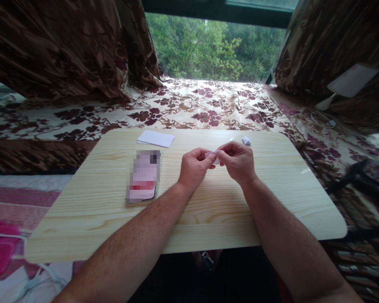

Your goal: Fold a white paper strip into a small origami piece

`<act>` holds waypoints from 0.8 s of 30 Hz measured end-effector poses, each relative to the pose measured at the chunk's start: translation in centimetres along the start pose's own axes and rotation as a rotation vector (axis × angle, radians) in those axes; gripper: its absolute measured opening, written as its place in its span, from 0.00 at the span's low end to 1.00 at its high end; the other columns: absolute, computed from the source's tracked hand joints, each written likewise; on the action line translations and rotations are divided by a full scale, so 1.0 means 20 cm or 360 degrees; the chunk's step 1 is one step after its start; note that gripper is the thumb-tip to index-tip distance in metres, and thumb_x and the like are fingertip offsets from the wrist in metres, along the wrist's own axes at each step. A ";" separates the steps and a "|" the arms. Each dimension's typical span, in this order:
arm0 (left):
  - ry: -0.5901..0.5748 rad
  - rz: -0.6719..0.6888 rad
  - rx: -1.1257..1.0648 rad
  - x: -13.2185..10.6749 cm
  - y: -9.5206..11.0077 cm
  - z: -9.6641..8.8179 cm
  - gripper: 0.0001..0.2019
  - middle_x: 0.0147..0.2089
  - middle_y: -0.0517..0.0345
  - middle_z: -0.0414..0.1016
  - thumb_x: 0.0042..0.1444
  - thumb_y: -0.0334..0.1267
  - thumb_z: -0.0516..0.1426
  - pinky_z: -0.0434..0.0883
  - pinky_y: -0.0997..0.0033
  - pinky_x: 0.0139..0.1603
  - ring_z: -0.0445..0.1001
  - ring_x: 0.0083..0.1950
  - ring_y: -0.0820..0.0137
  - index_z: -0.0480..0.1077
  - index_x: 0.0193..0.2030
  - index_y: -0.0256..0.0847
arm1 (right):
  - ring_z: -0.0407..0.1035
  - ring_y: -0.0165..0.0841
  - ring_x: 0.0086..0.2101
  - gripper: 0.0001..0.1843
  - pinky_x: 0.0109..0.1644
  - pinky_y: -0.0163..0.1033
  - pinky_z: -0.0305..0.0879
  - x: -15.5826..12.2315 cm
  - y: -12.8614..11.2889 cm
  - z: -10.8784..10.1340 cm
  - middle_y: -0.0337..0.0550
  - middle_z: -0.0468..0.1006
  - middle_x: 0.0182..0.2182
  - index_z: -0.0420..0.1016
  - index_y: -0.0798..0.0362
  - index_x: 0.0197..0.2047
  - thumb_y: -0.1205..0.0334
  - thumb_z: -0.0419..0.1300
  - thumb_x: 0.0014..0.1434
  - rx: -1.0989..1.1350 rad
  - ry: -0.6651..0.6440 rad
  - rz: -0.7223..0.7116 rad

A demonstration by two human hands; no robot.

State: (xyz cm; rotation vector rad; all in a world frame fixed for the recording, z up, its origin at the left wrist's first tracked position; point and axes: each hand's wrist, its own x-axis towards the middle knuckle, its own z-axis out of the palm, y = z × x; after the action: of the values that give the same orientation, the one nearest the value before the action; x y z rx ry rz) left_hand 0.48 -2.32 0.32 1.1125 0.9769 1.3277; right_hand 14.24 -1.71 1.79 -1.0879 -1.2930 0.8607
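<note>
Both hands, left hand and right hand, pinch a small folded white paper piece in a closed fingertip grip above the pale wooden bench; no writing is legible.

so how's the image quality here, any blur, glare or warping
Head view: soft daylight from the window, only faint shadows under the left hand and right hand; a small glare spot on the right side of the wooden table; the phone is pixelated into blocks; table edges bow from wide-angle distortion; the small paper piece both hands pinch looks soft.
</note>
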 end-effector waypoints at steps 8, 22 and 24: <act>0.0024 0.0036 0.0076 0.00 -0.02 0.00 0.16 0.28 0.56 0.78 0.48 0.48 0.68 0.76 0.71 0.32 0.76 0.29 0.71 0.77 0.33 0.36 | 0.67 0.28 0.20 0.03 0.22 0.34 0.62 -0.01 -0.01 0.00 0.37 0.76 0.20 0.75 0.53 0.26 0.65 0.65 0.49 -0.0038 0.0027 -0.0013; 0.0141 0.0161 0.0261 0.00 -0.03 0.00 0.09 0.24 0.60 0.74 0.50 0.41 0.65 0.68 0.75 0.28 0.71 0.26 0.73 0.75 0.29 0.37 | 0.66 0.27 0.21 0.06 0.22 0.34 0.62 -0.02 0.00 0.02 0.37 0.76 0.22 0.72 0.52 0.25 0.65 0.66 0.48 -0.0035 -0.0009 -0.0004; 0.0157 0.0148 0.0228 0.00 -0.02 0.00 0.08 0.24 0.61 0.74 0.49 0.41 0.65 0.68 0.75 0.28 0.71 0.26 0.74 0.75 0.29 0.37 | 0.65 0.27 0.20 0.06 0.22 0.34 0.61 -0.02 0.00 0.02 0.36 0.74 0.21 0.73 0.52 0.26 0.63 0.67 0.48 -0.0045 -0.0020 -0.0011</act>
State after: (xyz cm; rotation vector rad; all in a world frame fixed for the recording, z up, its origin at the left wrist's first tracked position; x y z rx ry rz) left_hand 0.52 -2.25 -0.06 1.2227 1.1182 1.4161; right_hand 13.81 -1.99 1.70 -1.1012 -1.3220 0.8477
